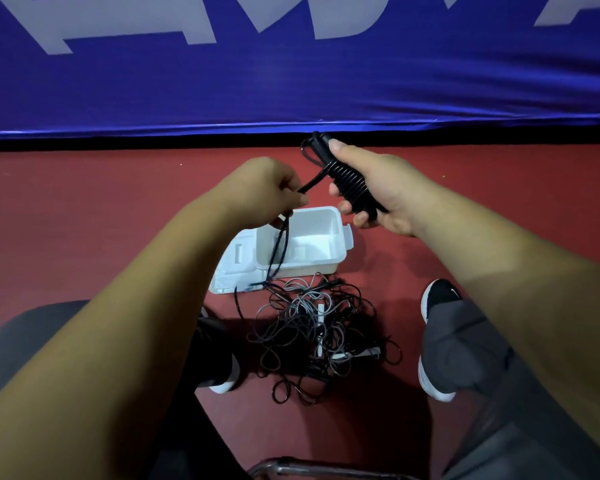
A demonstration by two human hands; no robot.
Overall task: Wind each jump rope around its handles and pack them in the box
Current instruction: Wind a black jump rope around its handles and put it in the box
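Black jump rope cord (313, 184) pinched in your left hand (260, 192) may snag the tangled black-and-grey rope pile (312, 336), loosening the coils (352, 187) your right hand (387, 197) grips.

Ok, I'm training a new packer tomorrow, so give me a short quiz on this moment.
1. True or false: the white box already holds a wound rope.
2. The left hand pinches: A a loose black rope strand; B a shoe; C the box lid.
3. Fill in: the right hand grips the ____, with rope coiled round them.
Key: 1 false; 2 A; 3 handles.
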